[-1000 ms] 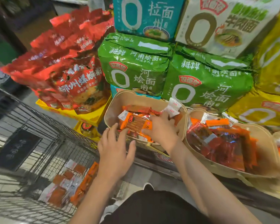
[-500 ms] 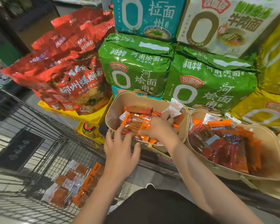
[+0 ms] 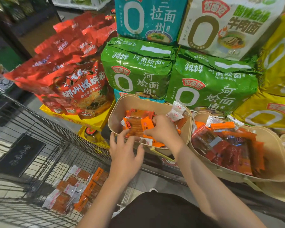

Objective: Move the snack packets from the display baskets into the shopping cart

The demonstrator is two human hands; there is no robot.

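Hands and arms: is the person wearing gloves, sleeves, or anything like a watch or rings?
No gloves: the left hand and the right hand are both bare, and so are the fingers. Both forearms are uncovered as far as the picture shows, with no sleeve in sight. No watch, bracelet or ring shows. The only clothing visible is dark fabric at the bottom edge.

orange and clear snack packets [image 3: 135,127] fill a beige basket [image 3: 117,112]; the second beige basket [image 3: 270,145] holds darker red ones. behind stand green noodle bags [image 3: 136,69] with white ovals, red pouches [image 3: 82,86], and a black wire cart [image 3: 44,145].
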